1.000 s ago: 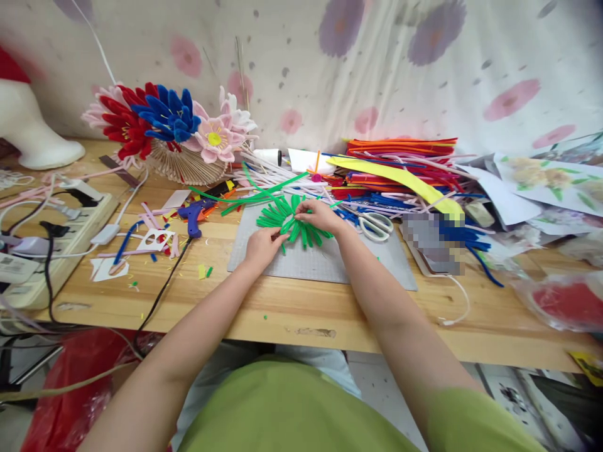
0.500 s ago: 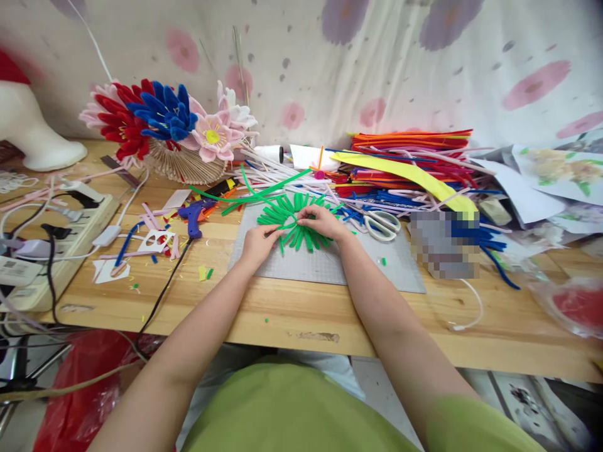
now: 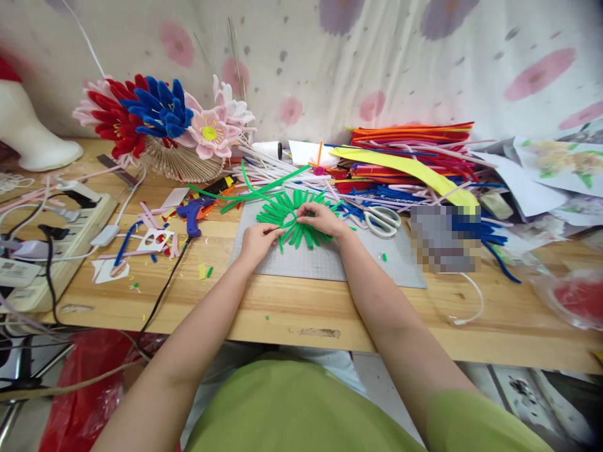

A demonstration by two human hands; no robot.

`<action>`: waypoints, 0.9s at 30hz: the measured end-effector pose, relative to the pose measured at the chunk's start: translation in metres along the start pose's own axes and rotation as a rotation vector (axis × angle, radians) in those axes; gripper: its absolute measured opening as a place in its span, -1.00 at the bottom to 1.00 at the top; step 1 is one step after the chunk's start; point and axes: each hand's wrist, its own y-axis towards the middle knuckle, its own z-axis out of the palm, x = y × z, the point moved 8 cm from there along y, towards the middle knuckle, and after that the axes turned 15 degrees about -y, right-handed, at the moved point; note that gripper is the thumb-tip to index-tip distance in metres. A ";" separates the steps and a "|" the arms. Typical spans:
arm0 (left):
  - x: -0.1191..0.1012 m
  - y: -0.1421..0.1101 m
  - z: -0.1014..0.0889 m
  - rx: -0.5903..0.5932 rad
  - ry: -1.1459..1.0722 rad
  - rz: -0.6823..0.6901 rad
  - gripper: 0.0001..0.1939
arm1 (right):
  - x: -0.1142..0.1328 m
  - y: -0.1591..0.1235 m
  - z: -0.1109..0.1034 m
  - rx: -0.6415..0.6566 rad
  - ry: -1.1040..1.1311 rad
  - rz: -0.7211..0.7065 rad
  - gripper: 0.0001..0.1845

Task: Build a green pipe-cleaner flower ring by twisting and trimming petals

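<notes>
On the grey cutting mat (image 3: pixel 306 267) lies a ring of green pipe-cleaner loops (image 3: pixel 308 237), fanned outward like petals around an open middle. My left hand (image 3: pixel 257 243) is closed in a pinch at its lower left edge, thumb and forefinger on a green strand. From the right, my right hand (image 3: pixel 323 220) reaches over the ring, fingertips pinched on its inner edge. Long green pipe cleaners (image 3: pixel 268 188) lie just behind. White-handled scissors (image 3: pixel 382 221) rest to the right of my right hand.
A blue glue gun (image 3: pixel 192 218) and paper scraps lie left, near a power strip (image 3: pixel 89 232). Fuzzy flowers (image 3: pixel 164 110) stand at the back left. Bundled pipe cleaners (image 3: pixel 409 135) and a yellow strip (image 3: pixel 400 169) lie at the back right.
Both hands keep almost the same pinches on the green ring. The view has shifted slightly; nothing else visibly moved.
</notes>
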 end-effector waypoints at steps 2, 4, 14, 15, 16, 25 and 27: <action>-0.001 -0.001 0.000 -0.001 0.005 -0.008 -0.77 | 0.000 0.000 0.000 -0.002 -0.001 0.002 -0.80; -0.001 -0.003 0.001 -0.003 0.023 -0.017 -0.79 | 0.000 0.000 0.000 -0.004 -0.003 0.006 -0.80; -0.008 0.001 0.014 0.152 -0.167 -0.235 -0.67 | 0.009 -0.002 0.001 0.040 0.001 -0.019 -0.79; -0.009 0.001 0.017 0.176 -0.206 -0.289 -0.65 | 0.012 -0.002 0.002 0.061 0.001 -0.027 -0.79; -0.010 0.000 0.021 0.204 -0.235 -0.333 -0.66 | 0.014 -0.002 0.004 0.085 0.001 -0.036 -0.79; -0.009 -0.002 0.040 0.322 -0.425 -0.558 -0.74 | 0.022 -0.002 0.003 0.107 0.012 -0.097 -0.77; -0.008 -0.003 0.041 0.330 -0.445 -0.588 -0.75 | 0.022 -0.002 0.003 0.106 0.005 -0.108 -0.78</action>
